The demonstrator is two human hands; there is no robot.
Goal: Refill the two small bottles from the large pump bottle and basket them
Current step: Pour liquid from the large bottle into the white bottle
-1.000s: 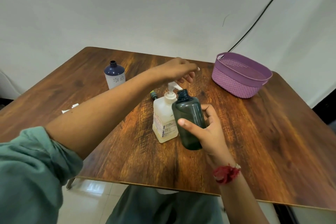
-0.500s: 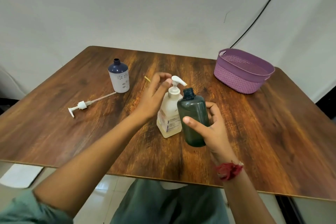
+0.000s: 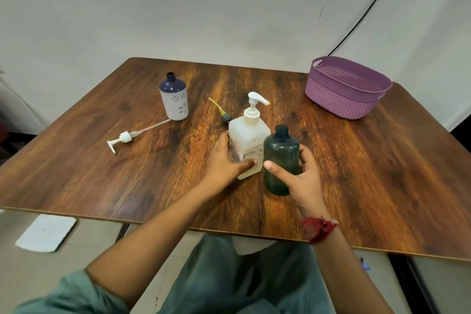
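The large white pump bottle [image 3: 248, 135] stands mid-table, and my left hand [image 3: 224, 160] grips its lower body from the left. Just to its right, my right hand [image 3: 300, 176] holds the uncapped dark green small bottle [image 3: 280, 155] upright, its neck below the pump spout. The other small bottle [image 3: 173, 98], white with a dark blue top and no cap, stands at the back left. A purple basket [image 3: 346, 86] sits at the back right with nothing visible inside.
A loose white pump head with its tube [image 3: 130, 135] lies on the wooden table [image 3: 382, 173] at the left. A green pump part with a yellow tube [image 3: 221, 112] lies behind the pump bottle. A black cable [image 3: 369, 10] runs down the wall.
My left hand has dropped from the pump head to the body of the pump bottle and now grips it. My right hand keeps holding the green bottle beside it.
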